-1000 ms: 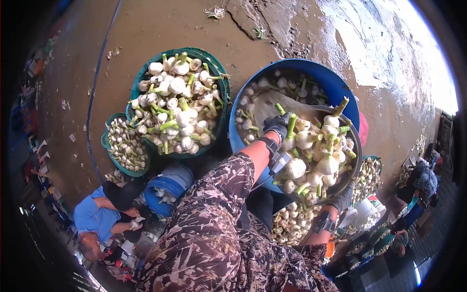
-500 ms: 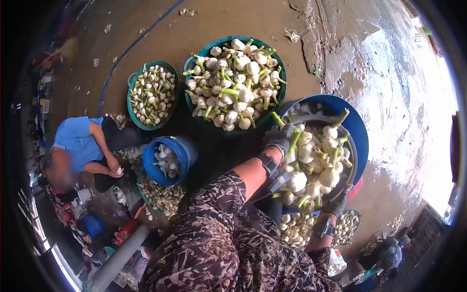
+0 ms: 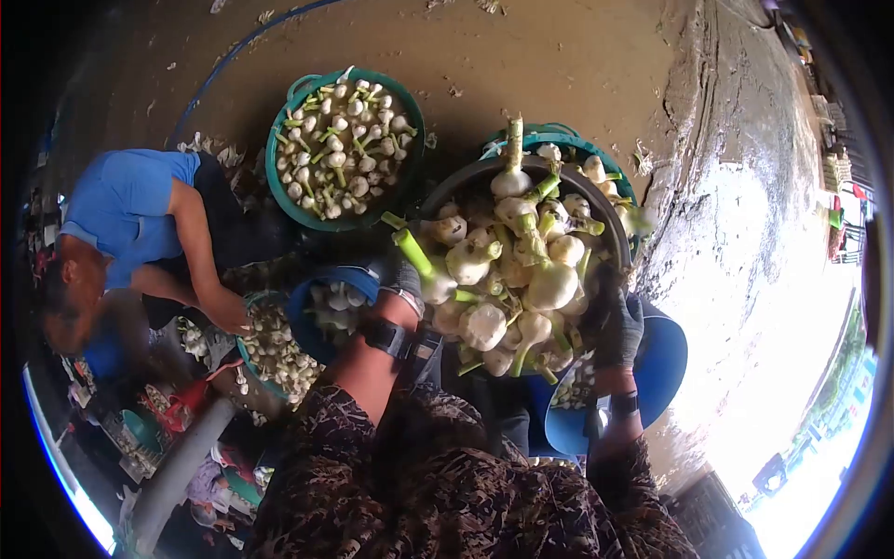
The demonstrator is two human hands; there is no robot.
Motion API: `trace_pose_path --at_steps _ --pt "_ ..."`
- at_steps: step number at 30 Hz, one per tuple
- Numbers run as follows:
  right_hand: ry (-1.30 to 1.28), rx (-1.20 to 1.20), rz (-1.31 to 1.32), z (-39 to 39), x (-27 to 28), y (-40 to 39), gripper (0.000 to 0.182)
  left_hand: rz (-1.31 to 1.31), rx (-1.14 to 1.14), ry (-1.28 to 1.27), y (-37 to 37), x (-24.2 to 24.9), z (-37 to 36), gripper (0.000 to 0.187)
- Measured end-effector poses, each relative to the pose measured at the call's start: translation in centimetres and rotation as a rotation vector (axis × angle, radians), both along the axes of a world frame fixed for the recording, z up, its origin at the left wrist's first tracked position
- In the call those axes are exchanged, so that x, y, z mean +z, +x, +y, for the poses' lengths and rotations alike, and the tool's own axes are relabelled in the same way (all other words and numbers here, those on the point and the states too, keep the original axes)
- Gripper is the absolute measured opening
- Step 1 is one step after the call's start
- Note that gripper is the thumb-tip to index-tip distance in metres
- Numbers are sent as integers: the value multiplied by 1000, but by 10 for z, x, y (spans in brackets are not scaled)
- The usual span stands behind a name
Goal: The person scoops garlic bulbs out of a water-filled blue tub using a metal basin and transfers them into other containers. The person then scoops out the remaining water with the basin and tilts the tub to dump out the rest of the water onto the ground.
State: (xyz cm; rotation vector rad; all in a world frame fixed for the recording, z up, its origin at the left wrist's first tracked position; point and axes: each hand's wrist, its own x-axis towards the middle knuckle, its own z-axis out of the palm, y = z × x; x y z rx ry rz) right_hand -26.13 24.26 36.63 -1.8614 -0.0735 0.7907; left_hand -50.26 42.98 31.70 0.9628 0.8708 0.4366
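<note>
A dark round basin (image 3: 616,229) piled with garlic bulbs (image 3: 549,284), their green stalks trimmed short, is held up in front of me. My left hand (image 3: 402,279), in a dark glove, grips its left side. The right rim is in my right hand (image 3: 619,328), gloved too, with the fingers partly hidden behind the rim. Just beyond the basin stands a large green tub (image 3: 564,138) of garlic, mostly covered by it. Under my right forearm is a blue barrel (image 3: 659,368) with more garlic inside.
Another green tub (image 3: 416,116) of garlic stands at the far left. A blue bucket (image 3: 301,307) with pale bulbs is beside my left forearm. To the left, a person in a blue shirt (image 3: 121,205) bends over a green-rimmed basket of garlic. A blue hose (image 3: 223,63) crosses the wet floor (image 3: 549,56).
Both hands have carried the basin away from above the blue barrel toward the large green tub. My view has turned, and the person on the left now reaches down to the basket.
</note>
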Motion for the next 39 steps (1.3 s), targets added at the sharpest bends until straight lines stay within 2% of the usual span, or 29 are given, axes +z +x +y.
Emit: trace_pose_path --at_steps 1,2,4,5,8,10,12,14,16,18,19,21,23,24,26,28,30,31,33,34,35,36,37,39 --pt "-1 23 59 31 -10 -6 11 -2 20 24 -16 -5 23 44" --pt "-109 147 2 61 -19 -12 13 -2 45 35 -32 -13 44 44" --pt "-83 454 -213 112 -47 -28 20 19 115 18 -63 -45 76 43" --pt "-191 675 -314 133 -64 -30 26 41 150 -1 -77 -65 90 43" --pt "-206 841 -206 198 -109 -51 36 151 242 -76 -113 -126 119 42" --pt "-310 1427 -878 239 -127 -66 36 250 280 -126 -129 -169 126 41" --pt "-188 962 -139 257 -168 -81 35 369 308 -176 -140 -211 127 41" --pt "-371 1177 -381 273 -183 -103 34 505 315 -201 -152 -247 125 40" --pt "-416 1231 -381 306 -191 -114 34 630 309 -223 -161 -281 120 40" --pt "-511 1444 -607 330 -217 -111 35 741 286 -231 -168 -310 114 40" --pt "-339 1561 -853 331 -235 -109 36 784 273 -230 -169 -321 111 40" --pt "-451 1611 -849 338 -262 -107 35 842 237 -227 -171 -339 107 39" --pt "-824 2250 -1480 363 -258 -135 39 901 186 -185 -172 -347 107 39" --pt "-822 2248 -1475 373 -240 -162 39 929 157 -191 -174 -356 105 39" --pt "-764 1016 -307 382 -212 -201 45 965 103 -155 -174 -361 102 39" --pt "-658 1162 -529 365 -251 -197 54 995 48 -112 -173 -358 99 38" --pt "-624 1087 -459 364 -247 -207 57 1036 0 -1 -169 -344 95 38" --pt "-623 1084 -455 366 -248 -210 57 1108 -32 167 -165 -334 91 38" --pt "-674 1371 -908 373 -248 -213 57 1211 90 771 -147 -300 84 38" --pt "-677 1365 -911 377 -237 -220 57 1092 205 868 -137 -264 91 38" --pt "-593 1204 -669 385 -220 -232 56 853 291 715 -128 -213 105 38" --pt "-581 1114 -579 393 -207 -239 57 613 367 559 -122 -175 116 38" --pt "-565 1019 -495 400 -195 -246 58 607 364 561 -119 -157 121 38" --pt "-549 1035 -485 400 -186 -246 60 510 332 509 -116 -136 125 36"
